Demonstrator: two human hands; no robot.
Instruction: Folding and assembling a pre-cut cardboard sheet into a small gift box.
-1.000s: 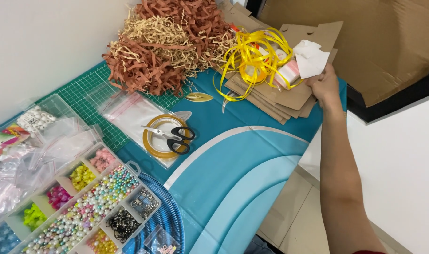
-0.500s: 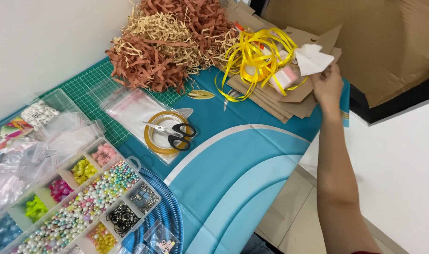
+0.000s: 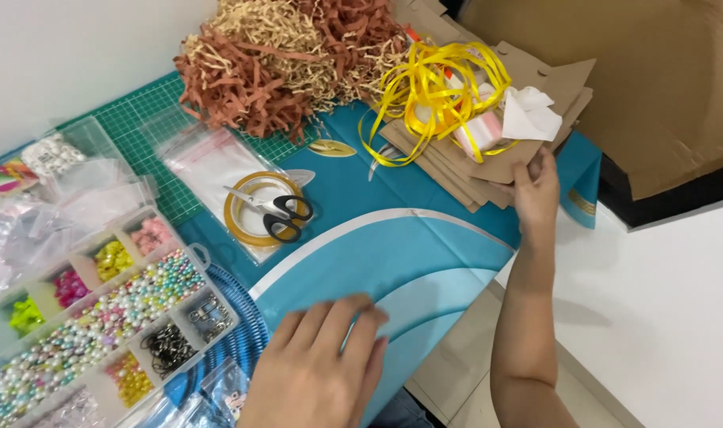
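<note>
**2 hands on a crowded craft table**

The right hand is reaching out to the far corner, its fingers pinching the near edge of a stack of brown card sheets that is lying close to the table's right edge. A tangle of yellow ribbon and a crumpled white paper are sitting on top of that stack. The left hand is lying flat and open, palm down, gripping nothing, on the blue cloth near the front edge. Between the 2 hands the cloth is lying bare, giving open room. To the left, scissors are resting across a tape roll, and a clear bead box is filling the near-left corner. Shredded paper is heaping up at the back.
</note>
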